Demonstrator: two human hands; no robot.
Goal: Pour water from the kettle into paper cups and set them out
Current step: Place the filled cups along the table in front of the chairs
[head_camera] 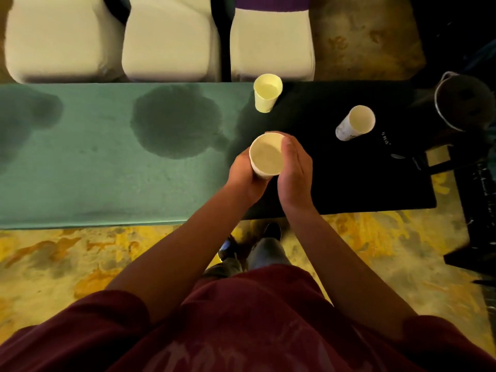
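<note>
A white paper cup is held upright between both hands above the table, near where the green cloth meets a black surface. My left hand wraps its left side and underside. My right hand curls around its right side. A pale yellow paper cup stands at the table's far edge. Another white paper cup stands on the black surface to the right. The metal kettle sits at the far right edge, dim in shadow.
Large dark wet patches stain the green cloth. Three white-covered chairs line the far side of the table. A black frame stands at the right on the patterned yellow carpet.
</note>
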